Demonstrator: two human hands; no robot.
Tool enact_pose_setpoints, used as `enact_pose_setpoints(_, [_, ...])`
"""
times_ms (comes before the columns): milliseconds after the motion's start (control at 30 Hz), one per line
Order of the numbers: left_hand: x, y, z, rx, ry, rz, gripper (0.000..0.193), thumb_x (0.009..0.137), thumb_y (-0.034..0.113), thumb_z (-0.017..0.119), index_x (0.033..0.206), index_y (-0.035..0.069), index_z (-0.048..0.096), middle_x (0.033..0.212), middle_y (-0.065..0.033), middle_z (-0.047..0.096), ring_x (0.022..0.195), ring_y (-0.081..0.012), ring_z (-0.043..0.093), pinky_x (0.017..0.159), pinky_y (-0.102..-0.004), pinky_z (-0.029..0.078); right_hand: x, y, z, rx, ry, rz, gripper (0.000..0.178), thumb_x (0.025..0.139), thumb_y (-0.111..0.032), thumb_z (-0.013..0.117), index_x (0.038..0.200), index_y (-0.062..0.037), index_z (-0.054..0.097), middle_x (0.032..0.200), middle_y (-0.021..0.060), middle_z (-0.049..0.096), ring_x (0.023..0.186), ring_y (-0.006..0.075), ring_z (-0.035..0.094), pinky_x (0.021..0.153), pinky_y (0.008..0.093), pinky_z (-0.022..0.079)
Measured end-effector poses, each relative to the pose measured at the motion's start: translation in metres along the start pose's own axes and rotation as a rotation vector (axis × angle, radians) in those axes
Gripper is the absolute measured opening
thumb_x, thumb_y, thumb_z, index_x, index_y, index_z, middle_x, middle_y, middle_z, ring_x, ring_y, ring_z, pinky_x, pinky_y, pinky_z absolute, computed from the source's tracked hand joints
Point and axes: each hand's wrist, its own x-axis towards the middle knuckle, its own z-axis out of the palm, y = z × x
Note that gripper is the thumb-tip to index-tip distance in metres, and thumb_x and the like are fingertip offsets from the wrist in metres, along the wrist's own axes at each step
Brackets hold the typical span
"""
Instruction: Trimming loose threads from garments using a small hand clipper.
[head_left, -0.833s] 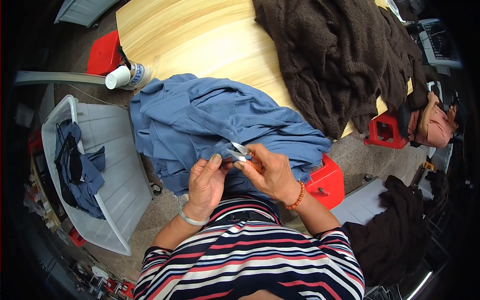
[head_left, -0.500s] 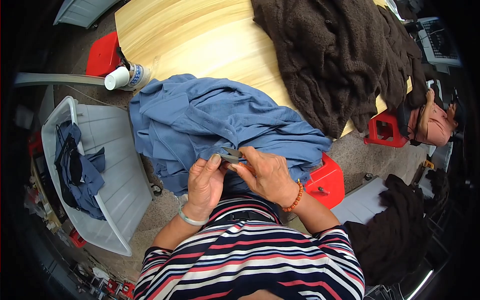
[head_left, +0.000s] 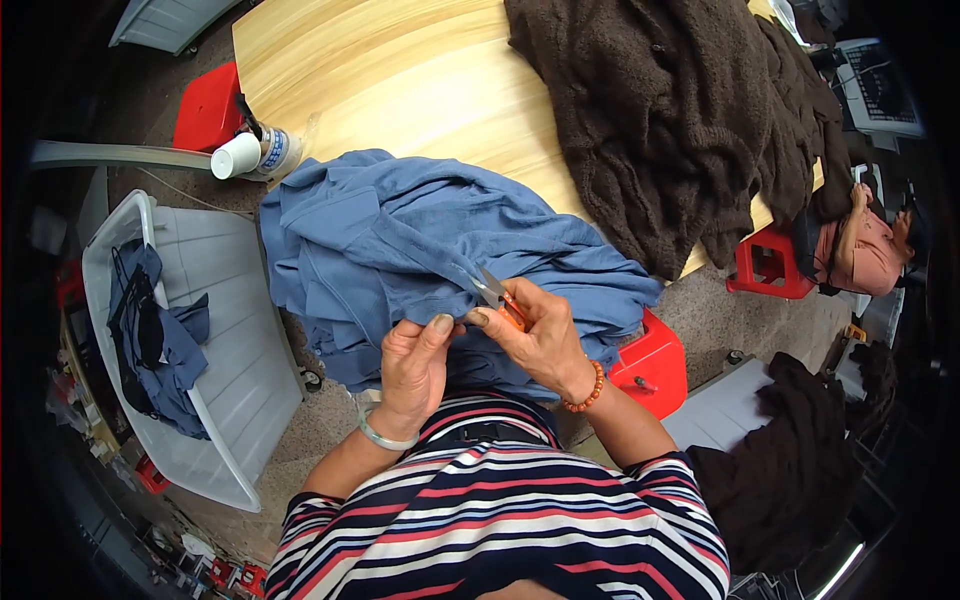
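Note:
A blue garment (head_left: 420,215) lies heaped over the near edge of the wooden table and hangs down toward my lap. With thumb and finger closed, my left hand (head_left: 412,365) pinches a bit of its edge. My right hand (head_left: 545,340) grips a pair of thread snips (head_left: 514,316) with orange handles, the metal blades pointing up and away over the cloth. The right thumb and a fingertip meet close beside the left fingertips, at the same garment edge. Whatever small bit lies between them is too small to make out.
A dark brown knit pile (head_left: 660,120) covers the right of the wooden table (head_left: 400,90). A white cup (head_left: 236,157) is at its left corner. A grey bin (head_left: 225,300) holds dark clothing on the left. Red stools (head_left: 652,365) stand around; another person (head_left: 865,250) sits far right.
The snips' blades have swung from pointing left at my left fingertips to pointing up and away. My right thumb has come toward the left fingertips, and the orange handles now show.

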Motion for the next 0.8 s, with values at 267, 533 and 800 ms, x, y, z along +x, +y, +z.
enact_pose_setpoints(267, [0.005,-0.004,-0.013,-0.102,0.004,-0.179,0.015,0.095,0.016,0.063,0.100,0.003,0.070,0.100,-0.0080,0.071,0.091,-0.0158,0.064,0.085,-0.0310,0.050,0.010,-0.001,0.011,0.390,-0.051,0.066,0.019,0.091,-0.015,0.069,0.084,0.0005,0.060,0.068,-0.0013,0.059,0.065,0.0019,0.053,0.054,0.0198,0.040])
enact_pose_setpoints(533, [0.001,0.014,-0.024,-0.177,0.047,-0.212,0.019,0.098,0.018,0.058,0.099,0.003,0.070,0.099,-0.0118,0.070,0.091,-0.0204,0.065,0.083,-0.0340,0.051,0.009,0.016,0.011,0.302,-0.010,0.053,0.019,0.090,-0.013,0.072,0.081,-0.0044,0.058,0.065,-0.0107,0.042,0.059,0.0003,0.032,0.050,0.0204,0.024])
enact_pose_setpoints(800, [-0.006,0.033,-0.008,0.024,0.052,-0.024,0.023,0.100,0.013,0.049,0.101,-0.001,0.067,0.103,-0.0153,0.069,0.099,-0.0242,0.064,0.090,-0.0388,0.049,0.001,-0.007,0.003,-0.348,0.160,-0.253,0.034,0.083,-0.024,0.078,0.100,-0.0024,0.058,0.057,0.0091,0.048,0.048,0.0203,0.052,0.049,0.0310,0.042])
